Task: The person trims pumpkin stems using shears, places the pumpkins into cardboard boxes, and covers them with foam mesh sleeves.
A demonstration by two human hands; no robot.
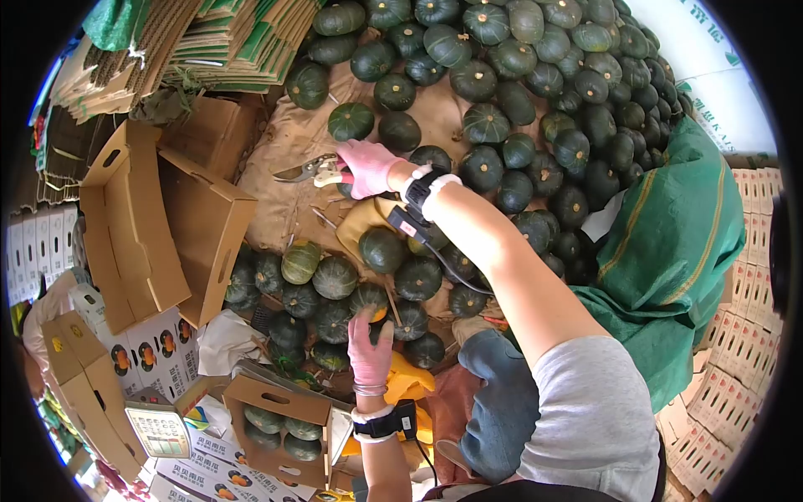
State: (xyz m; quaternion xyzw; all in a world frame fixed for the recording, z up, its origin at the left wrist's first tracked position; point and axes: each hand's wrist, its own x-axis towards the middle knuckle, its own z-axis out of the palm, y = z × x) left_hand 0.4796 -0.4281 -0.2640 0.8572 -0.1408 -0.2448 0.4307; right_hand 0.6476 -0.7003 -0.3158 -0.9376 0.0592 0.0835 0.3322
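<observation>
Right hand (368,169) grips pruning shears (314,170); left hand (369,356), loosely spread, beside dark green pumpkin (333,321).

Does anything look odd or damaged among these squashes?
Mostly colour: a streaked, yellowish-green squash stands out among dark green squashes, and an orange patch shows on one near the left hand. I can't tell whether it's damage.

Tan floor covering (280,155), flattened cardboard (242,46) — upper left, stacked cartons (757,251) — right edge, bright light
</observation>
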